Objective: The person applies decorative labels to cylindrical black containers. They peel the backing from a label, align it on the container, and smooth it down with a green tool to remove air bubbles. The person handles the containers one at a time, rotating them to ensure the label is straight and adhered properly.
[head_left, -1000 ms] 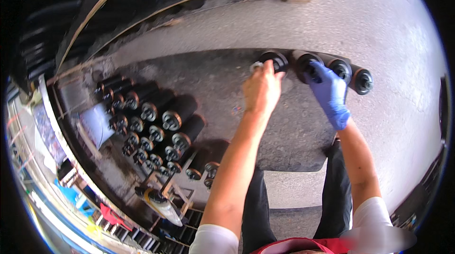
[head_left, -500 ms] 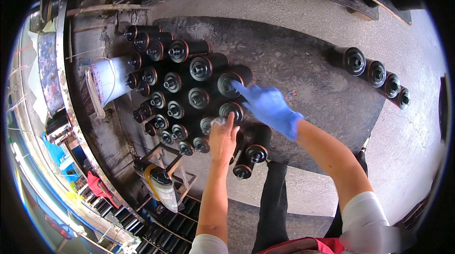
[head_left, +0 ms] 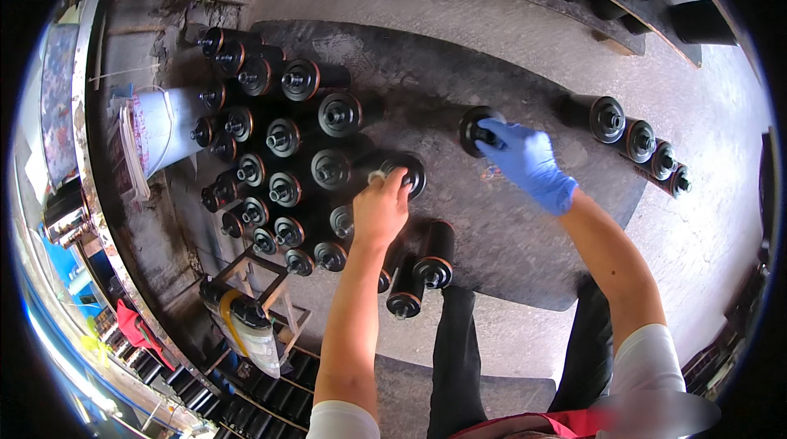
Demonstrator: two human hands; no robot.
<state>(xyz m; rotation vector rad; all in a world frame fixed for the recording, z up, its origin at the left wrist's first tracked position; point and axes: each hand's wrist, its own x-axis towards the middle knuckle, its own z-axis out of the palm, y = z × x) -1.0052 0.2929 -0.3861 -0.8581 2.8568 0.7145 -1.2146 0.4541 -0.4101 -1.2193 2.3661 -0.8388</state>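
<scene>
My gloved right hand grips the top of a black cylinder, which stands apart from the cluster over the dark mat. Its blue fingers are curled round the centre stem. My bare left hand is closed at the top of another black cylinder, with the fingers bent over its end. A small whitish wad shows between thumb and fingers; what it is made of I cannot tell. Left of this hand stand several similar black cylinders with copper-coloured rims and short metal stems.
A row of black cylinders stands at the mat's right edge. Closer to my legs are more cylinders. A white bucket is at left, with a metal frame below it. Loaded shelving runs along the far side.
My right hand has moved right, carrying a black cylinder away from the cluster. My left hand has reached farther forward and bent its fingers over the other cylinder. The view has shifted slightly.
</scene>
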